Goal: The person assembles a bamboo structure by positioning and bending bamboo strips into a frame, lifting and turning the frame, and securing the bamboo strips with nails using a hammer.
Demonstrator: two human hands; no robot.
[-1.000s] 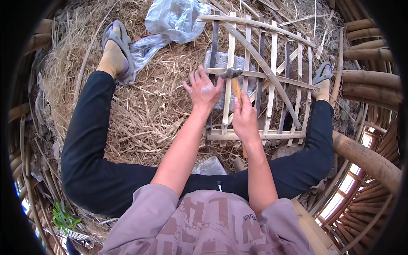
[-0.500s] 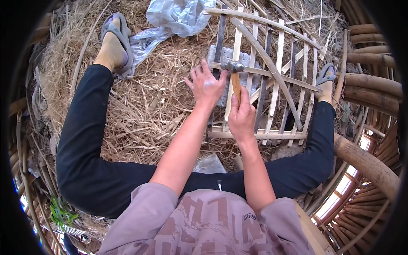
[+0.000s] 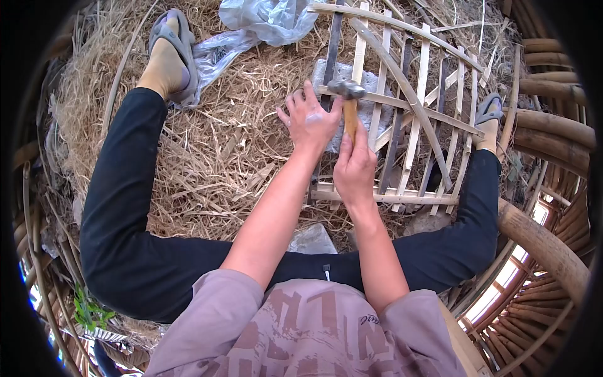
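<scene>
My right hand (image 3: pixel 355 164) is closed around the wooden handle of a hammer (image 3: pixel 350 116). The hammer's metal head is over the left end of the lattice's middle crosspiece, close to my left thumb. My left hand (image 3: pixel 313 125) has its fingers apart at the left edge of the bamboo lattice (image 3: pixel 411 135); whether its fingertips touch the strips is unclear. Pale and dark strips make up the lattice, with crosspieces and a diagonal strip over them. Beneath its left part lies a grey block (image 3: pixel 375 81), partly covered by strips and hands.
Dry straw and shavings (image 3: pixel 213 151) cover the ground. A clear plastic bag (image 3: pixel 270 22) lies at the top, near my left foot (image 3: pixel 166 66). My right foot (image 3: pixel 487 122) is beside the lattice's right edge. Thick bamboo poles (image 3: pixel 546 242) line the right side.
The hammer head has come slightly lower and nearer my left thumb. Both hands stay in nearly the same place; the whole view has shifted a little.
</scene>
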